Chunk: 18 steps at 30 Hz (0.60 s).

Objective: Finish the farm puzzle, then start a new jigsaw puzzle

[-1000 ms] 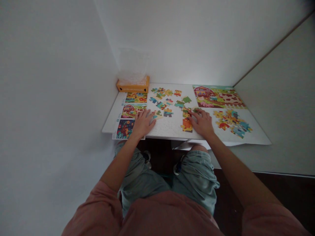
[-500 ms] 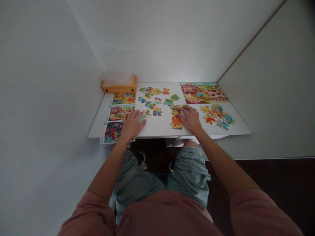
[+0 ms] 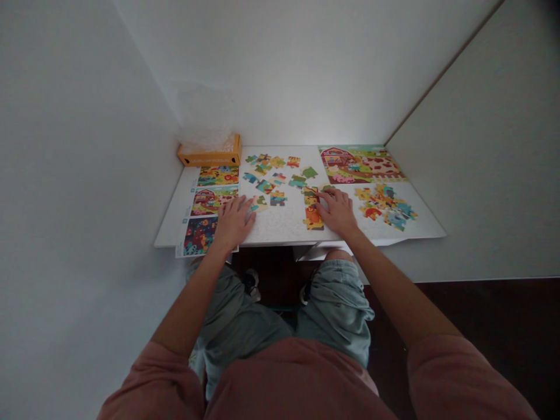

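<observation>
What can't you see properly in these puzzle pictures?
All from the head view:
Pieces under the right hand: the hand covers them.
Bottom card: the left hand covers its edge.
Writing on the orange box: too small to read.
Inside the box: plastic hides it.

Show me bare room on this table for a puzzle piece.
Widest bare patch: the white tabletop between the left hand and the orange pieces. Smaller one: the front right corner, below the piece heap. Crowded: the loose pieces at the back and that heap.
</observation>
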Motion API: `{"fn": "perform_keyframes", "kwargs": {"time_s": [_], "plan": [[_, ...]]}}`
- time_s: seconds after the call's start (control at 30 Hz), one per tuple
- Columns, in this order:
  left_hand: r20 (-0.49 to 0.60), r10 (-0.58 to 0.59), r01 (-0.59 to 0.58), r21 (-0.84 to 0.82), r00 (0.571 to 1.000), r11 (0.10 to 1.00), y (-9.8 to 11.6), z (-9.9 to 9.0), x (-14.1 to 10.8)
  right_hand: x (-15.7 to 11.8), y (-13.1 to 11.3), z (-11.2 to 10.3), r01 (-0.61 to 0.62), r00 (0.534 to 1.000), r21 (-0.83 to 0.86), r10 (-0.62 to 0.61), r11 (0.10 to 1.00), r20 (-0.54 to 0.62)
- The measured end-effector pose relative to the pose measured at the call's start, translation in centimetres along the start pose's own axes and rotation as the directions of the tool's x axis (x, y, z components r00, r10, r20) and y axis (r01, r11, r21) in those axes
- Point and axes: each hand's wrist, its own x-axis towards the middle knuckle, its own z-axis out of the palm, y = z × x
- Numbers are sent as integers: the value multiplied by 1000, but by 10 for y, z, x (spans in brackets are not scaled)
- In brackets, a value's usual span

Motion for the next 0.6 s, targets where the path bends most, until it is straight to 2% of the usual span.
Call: {"fn": "perform_keyframes", "kwargs": {"time_s": [0.1, 0.23, 0.33, 0.4, 0.47, 0.53, 0.6], "plan": [[-47, 45, -45, 1, 998, 999, -1, -2, -4, 0, 0, 1, 0, 1000, -4, 0, 1000, 4], [-32, 206, -207, -32, 978, 978, -4, -6, -12, 1, 3, 3, 16, 1000, 4, -16, 1000, -25], [-71, 256, -260, -66, 964, 963, -1, -12, 0, 2, 4, 4, 29, 998, 5, -29, 1000, -48], [-105, 235, -247, -125, 966, 961, 3, -11, 26, 2, 5, 4, 33, 998, 3, -33, 999, -55], [-105, 217, -234, -207, 971, 950, 5, -1, 65, 3, 6, 4, 34, 998, 1, -34, 999, -54], [-74, 237, -248, -268, 969, 931, 7, 16, 111, 5, 6, 3, 32, 998, 2, -32, 999, -48], [-58, 209, -217, -269, 976, 939, 8, 36, 155, 6, 7, 3, 30, 999, 5, -30, 1000, -39]]}}
